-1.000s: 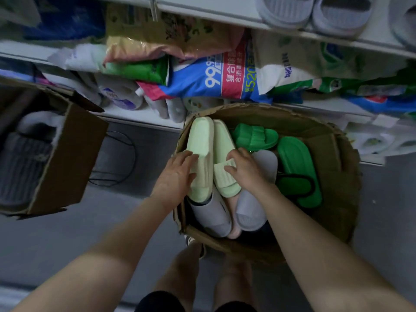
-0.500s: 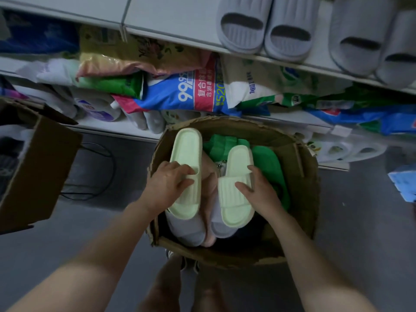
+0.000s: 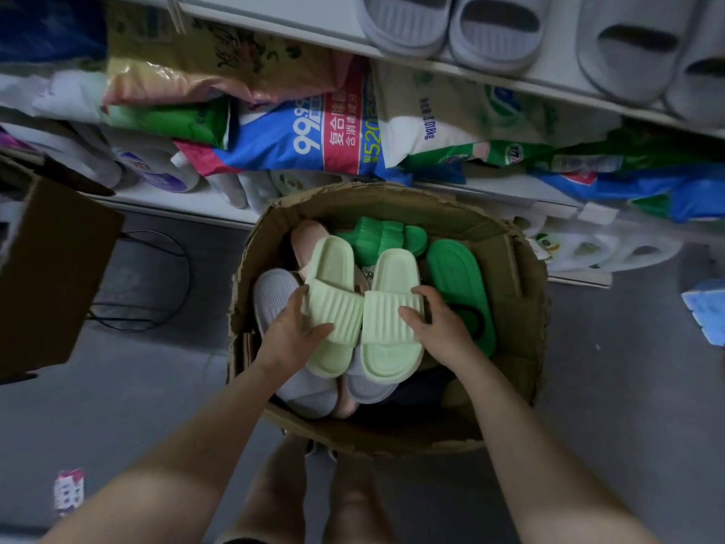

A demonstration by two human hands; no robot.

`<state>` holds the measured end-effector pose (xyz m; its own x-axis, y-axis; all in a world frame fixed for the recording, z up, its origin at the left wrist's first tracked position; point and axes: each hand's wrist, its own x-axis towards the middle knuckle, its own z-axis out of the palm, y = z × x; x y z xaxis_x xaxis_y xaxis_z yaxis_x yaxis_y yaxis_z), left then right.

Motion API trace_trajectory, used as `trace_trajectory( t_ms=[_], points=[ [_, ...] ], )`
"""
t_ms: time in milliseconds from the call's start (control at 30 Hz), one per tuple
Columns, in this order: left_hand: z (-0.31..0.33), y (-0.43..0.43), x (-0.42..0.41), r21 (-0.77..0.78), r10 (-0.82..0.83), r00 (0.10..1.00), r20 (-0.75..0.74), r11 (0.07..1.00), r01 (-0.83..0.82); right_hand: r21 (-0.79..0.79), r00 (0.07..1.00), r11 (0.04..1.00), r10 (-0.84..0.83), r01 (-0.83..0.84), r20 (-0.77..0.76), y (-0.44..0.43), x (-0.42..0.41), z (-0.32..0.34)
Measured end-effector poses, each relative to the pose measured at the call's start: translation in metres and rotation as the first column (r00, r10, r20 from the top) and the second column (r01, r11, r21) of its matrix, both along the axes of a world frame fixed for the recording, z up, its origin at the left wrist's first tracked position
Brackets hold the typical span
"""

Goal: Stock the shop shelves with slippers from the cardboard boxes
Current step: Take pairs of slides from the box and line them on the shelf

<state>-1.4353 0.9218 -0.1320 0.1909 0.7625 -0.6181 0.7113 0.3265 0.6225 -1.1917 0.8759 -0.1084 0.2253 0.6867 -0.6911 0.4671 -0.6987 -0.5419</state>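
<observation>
Here, over the cardboard box [image 3: 521, 308], one pale green slipper [image 3: 333, 304] is clasped in the left hand [image 3: 292, 335] and its mate [image 3: 392, 320] in the right hand [image 3: 439, 327], seemingly firmly, and both are best lifted level, clear of the dark green slippers [image 3: 455, 284] beside them.

- Two pale green slippers, one [image 3: 333, 304] in the left hand and one [image 3: 390, 320] in the right.
- Two hands in play: left [image 3: 292, 331], right [image 3: 441, 327].
- Bright green slippers in the box: three showing, one [image 3: 457, 284] flat at right, two [image 3: 382, 237] bunched at the back.
- Two cardboard boxes: one [image 3: 521, 308] centre, one [image 3: 51, 276] at left.
- Four grey slippers [image 3: 494, 29] up on the top shelf.
- Pink slipper: one [image 3: 306, 239] peeking out.
</observation>
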Motion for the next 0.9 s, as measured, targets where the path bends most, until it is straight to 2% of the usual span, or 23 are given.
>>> trace_trajectory(
  t_ms=[233, 433, 733, 900],
  points=[
    [0.036, 0.006, -0.009, 0.049, 0.027, 1.0, 0.002, 0.998, -0.027, 0.098, 0.998, 0.995, 0.026, -0.031, 0.055, 0.0, 0.001, 0.023],
    [0.094, 0.013, -0.028, 0.081, 0.188, 0.972, 0.141, 0.976, -0.2, 0.269, 0.994, 0.959, 0.072, -0.092, 0.084, 0.011, -0.001, 0.076],
    [0.169, 0.057, -0.054, 0.233, 0.29, 0.881, 0.373, 0.89, -0.391, 0.545, 0.972, 0.809, 0.136, -0.221, 0.192, 0.069, -0.012, 0.162],
    [0.199, 0.122, -0.077, 0.357, 0.224, 0.894, 0.387, 0.858, -0.37, 0.647, 0.954, 0.708, 0.139, -0.283, 0.266, 0.136, -0.039, 0.199]
  ],
)
